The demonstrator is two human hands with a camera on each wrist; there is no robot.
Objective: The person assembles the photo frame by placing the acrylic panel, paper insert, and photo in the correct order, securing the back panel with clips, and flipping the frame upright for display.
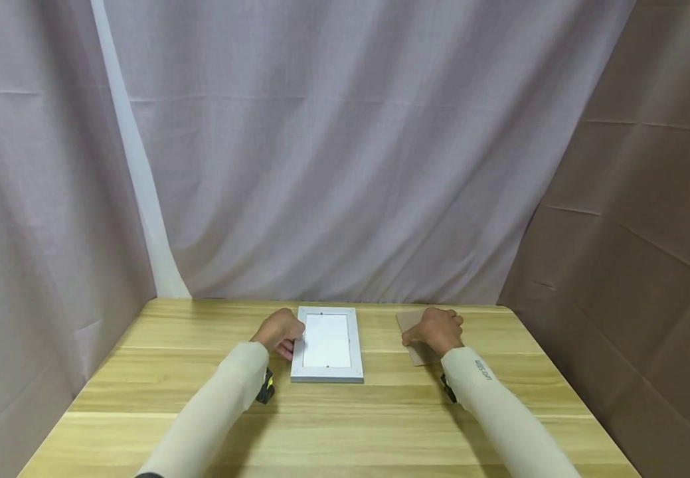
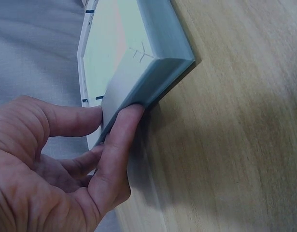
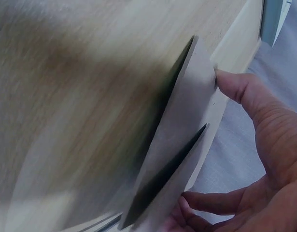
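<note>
The left hand (image 1: 281, 332) pinches the white frame's (image 1: 327, 344) edge mid-worktop (image 1: 345, 425); the right hand (image 1: 434, 330) pinches the brown backing board (image 3: 187, 140), seemingly lifted. Both grips should stay light, edges level.

My view: table (image 1: 345, 431) near half open wood, wide lane between my two sleeves. Frame (image 1: 327, 345) lies flat at centre, blocks straight path forward. Left hand (image 1: 280, 332) tight against frame's left edge, fingers (image 2: 121, 140) on its side, no gap there. Bare strip between frame and board (image 1: 412, 335), room to pass. Right hand (image 1: 435, 330) covers board, board lifted off wood on one edge. Curtain (image 1: 333, 166) closes off table's far edge; brown wall (image 1: 637, 232) hems right side.
</note>
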